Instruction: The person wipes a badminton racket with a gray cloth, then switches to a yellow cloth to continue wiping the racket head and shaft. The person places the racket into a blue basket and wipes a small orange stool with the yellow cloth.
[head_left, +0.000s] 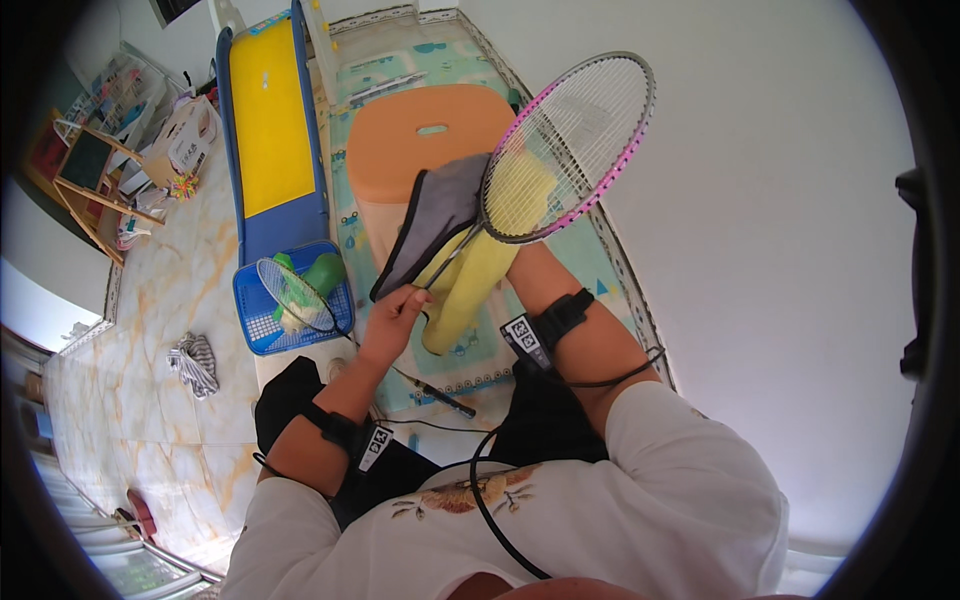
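My left hand (391, 319) is closed around the shaft of a badminton racket (568, 147). Its pink and grey head tilts up to the right. A two-sided cloth, grey (442, 210) with black edging and yellow (469, 289) on the other face, hangs behind the racket's throat and lower strings. My right forearm runs up to the yellow cloth, which hides my right hand behind the racket head. A second badminton racket (295, 294) lies with its head over a blue plastic basket (256, 341); its black handle passes beneath my left wrist.
An orange-topped stool (427, 120) stands ahead on a green patterned mat (431, 56). To its left is a yellow and blue slide (271, 112). Green items (322, 274) lie in the basket. A striped cloth (196, 364) lies on the marble-look floor. The white wall (750, 225) borders the right.
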